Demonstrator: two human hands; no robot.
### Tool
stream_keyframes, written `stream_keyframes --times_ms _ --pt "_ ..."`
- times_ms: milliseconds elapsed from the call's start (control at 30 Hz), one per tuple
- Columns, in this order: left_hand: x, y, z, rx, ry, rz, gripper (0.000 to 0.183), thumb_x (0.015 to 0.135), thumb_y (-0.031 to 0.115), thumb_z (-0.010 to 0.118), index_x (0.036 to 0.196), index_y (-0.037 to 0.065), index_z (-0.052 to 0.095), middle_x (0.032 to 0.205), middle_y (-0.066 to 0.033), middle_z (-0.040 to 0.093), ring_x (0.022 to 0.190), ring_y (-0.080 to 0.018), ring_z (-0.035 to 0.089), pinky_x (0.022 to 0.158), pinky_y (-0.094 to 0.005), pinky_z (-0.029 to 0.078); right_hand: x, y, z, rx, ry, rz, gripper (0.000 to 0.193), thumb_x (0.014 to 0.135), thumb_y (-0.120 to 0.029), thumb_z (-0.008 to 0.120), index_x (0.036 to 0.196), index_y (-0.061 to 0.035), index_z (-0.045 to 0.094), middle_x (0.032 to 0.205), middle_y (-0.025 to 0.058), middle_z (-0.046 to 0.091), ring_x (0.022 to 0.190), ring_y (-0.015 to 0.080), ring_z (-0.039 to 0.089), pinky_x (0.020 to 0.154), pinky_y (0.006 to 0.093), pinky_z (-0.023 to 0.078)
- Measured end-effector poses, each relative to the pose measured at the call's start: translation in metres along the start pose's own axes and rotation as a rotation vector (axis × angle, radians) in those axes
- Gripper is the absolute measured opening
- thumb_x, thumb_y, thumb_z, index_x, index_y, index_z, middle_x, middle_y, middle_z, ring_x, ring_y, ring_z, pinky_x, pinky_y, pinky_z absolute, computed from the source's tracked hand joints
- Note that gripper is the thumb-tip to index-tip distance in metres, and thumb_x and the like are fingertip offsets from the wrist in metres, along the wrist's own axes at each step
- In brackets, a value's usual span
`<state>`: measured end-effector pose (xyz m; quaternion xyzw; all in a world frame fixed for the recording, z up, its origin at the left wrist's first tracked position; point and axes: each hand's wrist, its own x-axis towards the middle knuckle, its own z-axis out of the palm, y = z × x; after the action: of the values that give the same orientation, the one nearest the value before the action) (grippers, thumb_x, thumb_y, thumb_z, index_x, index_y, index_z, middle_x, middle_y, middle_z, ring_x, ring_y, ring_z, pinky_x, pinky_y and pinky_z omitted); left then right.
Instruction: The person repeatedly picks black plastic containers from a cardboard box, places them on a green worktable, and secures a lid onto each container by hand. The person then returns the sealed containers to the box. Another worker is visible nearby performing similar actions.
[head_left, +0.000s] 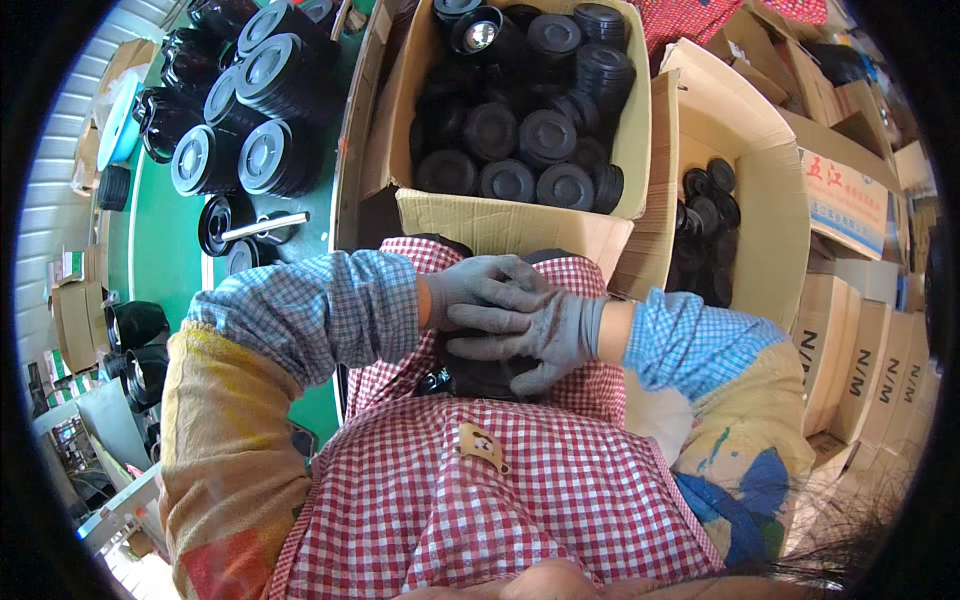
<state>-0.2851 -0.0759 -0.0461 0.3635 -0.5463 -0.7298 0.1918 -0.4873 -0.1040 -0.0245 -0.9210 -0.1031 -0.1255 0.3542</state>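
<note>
Both my hands wear grey gloves and overlap over my lap, fingers crossing one another. Under them a black round part [487, 373] rests between my thighs, mostly covered; its full shape is hidden. My left hand [478, 290] comes in from the left, its fingers bent over the part and against the other hand. From the right, my right hand [562, 335] lies across the part, with its thumb toward my body. The two hands appear closed together on the part. Just beyond them stands an open cardboard box [520, 232] of black round pieces.
On the green table [150, 235] at left stand stacks of black discs [268, 155], glossy black housings [168, 120] and a pale rod [265, 226]. A second carton [770, 190] at right holds loose black pieces [712, 205]. More cardboard boxes [850, 345] line the right side.
</note>
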Motion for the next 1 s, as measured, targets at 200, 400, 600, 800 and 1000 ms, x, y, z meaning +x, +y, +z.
stream_keyframes --times_ms 200,400,600,800,1000 --pt "0.044 0.008 0.005 0.706 -0.172 -0.298 0.038 0.095 0.034 0.068 0.120 0.004 0.068 0.125 -0.0143 0.064 0.107 -0.0298 0.066 0.095 -0.0401 0.052 0.035 -0.042 0.028 -0.204 0.128 0.219 0.063 0.085 -0.044 0.064 0.143 -0.0216 0.056 0.159 0.0157 0.034 0.149 0.0426 0.024 0.115 0.0660 0.020" --pt "0.004 0.034 -0.016 0.610 -0.184 0.124 0.043 0.099 0.024 0.062 0.140 0.014 0.055 0.139 -0.0093 0.057 0.131 -0.0254 0.054 0.112 -0.0415 0.044 -0.003 0.012 0.005 -0.051 0.200 -0.080 0.074 0.078 -0.050 0.072 0.143 -0.0166 0.056 0.157 0.0150 0.038 0.148 0.0417 0.028 0.112 0.0578 0.035" --pt "0.017 -0.004 0.000 0.221 -0.078 -0.248 0.034 0.092 0.026 0.070 0.115 0.001 0.066 0.111 -0.0081 0.070 0.102 -0.0232 0.067 0.097 -0.0372 0.051 0.020 -0.014 0.003 -0.115 -0.112 -0.028 0.071 0.084 -0.048 0.065 0.150 -0.0286 0.047 0.163 0.0129 0.026 0.151 0.0407 0.021 0.112 0.0623 0.033" --pt "0.038 0.001 -0.009 0.502 -0.084 -0.120 0.039 0.091 0.035 0.069 0.106 -0.001 0.067 0.096 -0.0120 0.069 0.086 -0.0238 0.067 0.078 -0.0413 0.053 0.013 -0.024 0.026 -0.196 0.128 0.164 0.077 0.088 -0.057 0.056 0.154 -0.0207 0.041 0.165 0.0163 0.024 0.154 0.0404 0.013 0.118 0.0653 0.010" --pt "-0.046 0.021 -0.012 0.048 0.547 -0.195 0.028 0.101 0.022 0.055 0.111 -0.001 0.066 0.094 -0.0117 0.072 0.080 -0.0215 0.073 0.068 -0.0314 0.060 -0.004 0.019 -0.007 0.625 0.484 0.616 0.077 0.093 -0.028 0.070 0.157 -0.0055 0.033 0.155 0.0177 0.042 0.141 0.0291 0.043 0.118 0.0366 0.032"
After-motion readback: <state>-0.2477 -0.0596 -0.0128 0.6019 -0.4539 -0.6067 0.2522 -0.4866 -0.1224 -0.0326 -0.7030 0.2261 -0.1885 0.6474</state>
